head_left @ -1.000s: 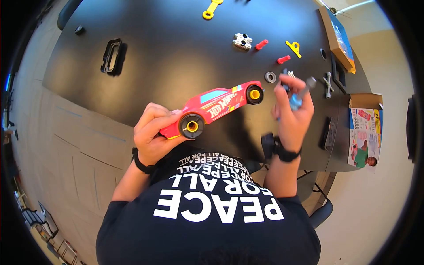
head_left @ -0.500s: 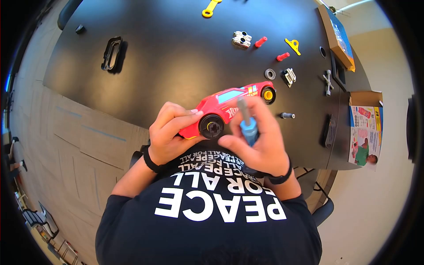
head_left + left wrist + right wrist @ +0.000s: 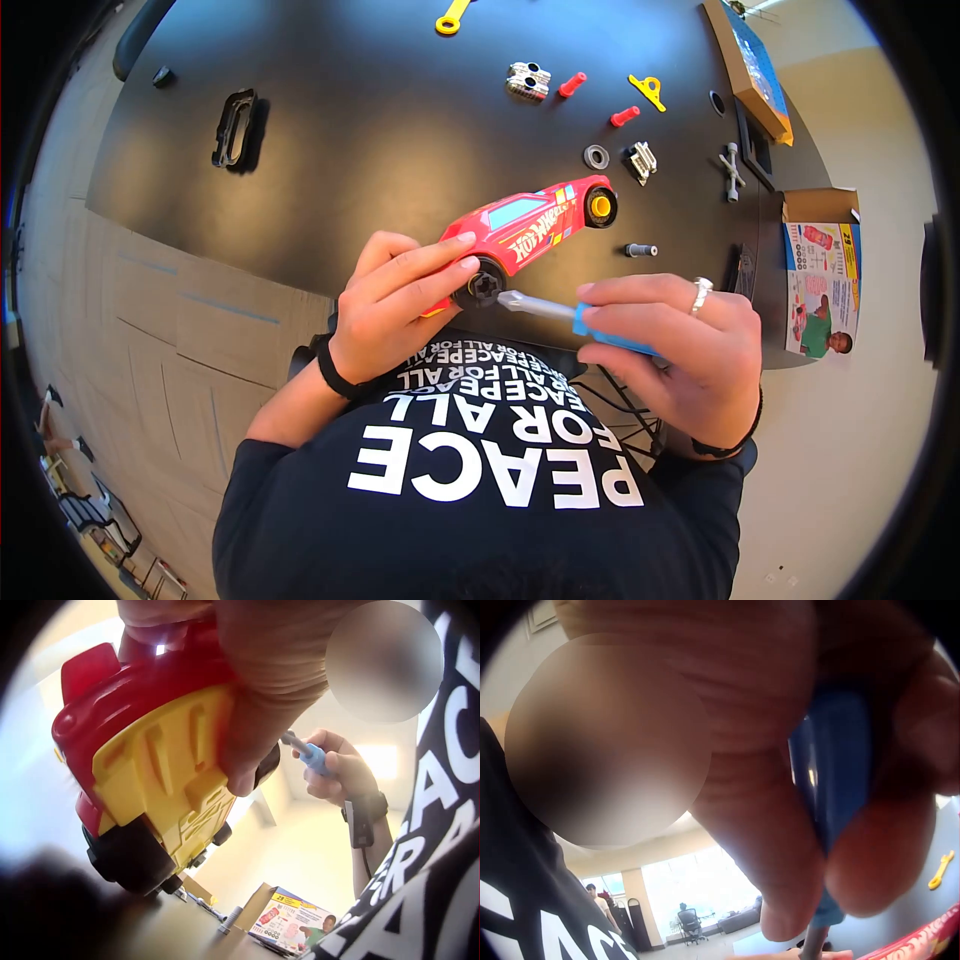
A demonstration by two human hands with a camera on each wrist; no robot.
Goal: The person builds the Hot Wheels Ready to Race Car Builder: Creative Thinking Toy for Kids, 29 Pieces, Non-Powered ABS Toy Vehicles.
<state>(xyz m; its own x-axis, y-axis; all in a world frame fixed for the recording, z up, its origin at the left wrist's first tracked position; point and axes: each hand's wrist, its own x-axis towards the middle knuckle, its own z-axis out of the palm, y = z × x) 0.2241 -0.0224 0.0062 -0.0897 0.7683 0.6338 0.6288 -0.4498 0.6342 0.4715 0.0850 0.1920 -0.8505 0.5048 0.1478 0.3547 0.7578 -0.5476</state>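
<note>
My left hand (image 3: 400,295) grips the rear of a red toy car (image 3: 530,222), fingers over its back wheel. In the left wrist view the car's yellow underside (image 3: 161,761) faces the camera, with the thumb pressed along it. A toy screwdriver with a blue handle (image 3: 612,330) is pinched in my right hand (image 3: 690,345). Its grey tip (image 3: 512,302) points at the black rear wheel (image 3: 482,284), right by the dark cap at the wheel's centre. The front wheel (image 3: 600,206) shows a yellow hub without such a cap.
Beyond the car lie a grey-black cylinder (image 3: 641,250), a grey ring (image 3: 596,157), a silver engine piece (image 3: 641,162), red pegs (image 3: 572,85) and a yellow bracket (image 3: 648,92). At right are a lug wrench (image 3: 733,172) and a printed box (image 3: 822,270). A black frame (image 3: 234,128) lies left.
My right hand first set down the grey-black cylinder, keeping the screwdriver. It then swung the screwdriver round to the rear wheel, where a dark cap now covers the yellow hub.
</note>
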